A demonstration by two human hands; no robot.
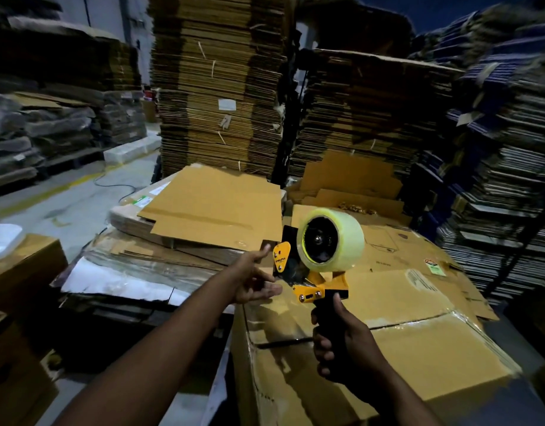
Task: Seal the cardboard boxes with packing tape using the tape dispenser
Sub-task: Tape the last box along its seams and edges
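Note:
A yellow and black tape dispenser [308, 272] with a roll of clear packing tape [331, 239] is held upright above a large cardboard box [418, 352]. My right hand [342, 342] grips its black handle from below. My left hand [254, 279] reaches to the dispenser's front end, fingers spread and relaxed, fingertips close to the yellow guard plate; whether they touch the tape end is unclear. The box's top flaps are closed with a dark seam running across them, and shiny tape shows on its near corner and side.
Flattened cardboard sheets [212, 210] lie on a low pile to the left of the box. Tall stacks of flat cartons [215, 87] stand behind and at the right. Another brown box [22, 272] sits at the left edge. Grey floor [65, 198] opens up at the left.

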